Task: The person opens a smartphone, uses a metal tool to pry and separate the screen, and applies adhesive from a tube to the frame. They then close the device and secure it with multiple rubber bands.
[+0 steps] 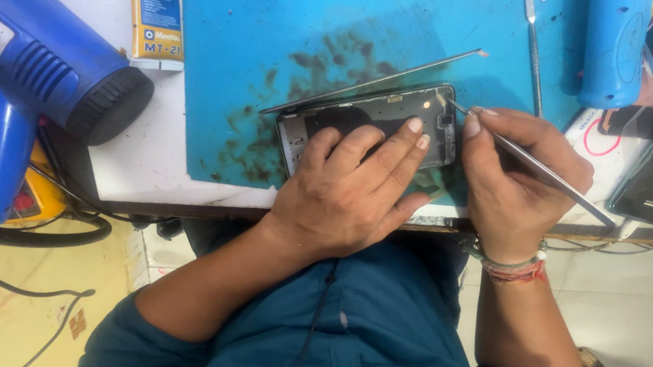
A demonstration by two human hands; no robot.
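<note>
Both hands are on the opened phone [371,121], which lies on the stained blue mat [282,19]. From my seat, the left hand [351,192] presses flat on it, fingers spread, gripping nothing; the right hand [514,183] pinches a thin metal pry tool [539,166], tip at the phone's upper corner. One panel [373,82] already stands lifted along the far edge (so opening seems well along). Under the palm, the interior stays hidden.
</note>
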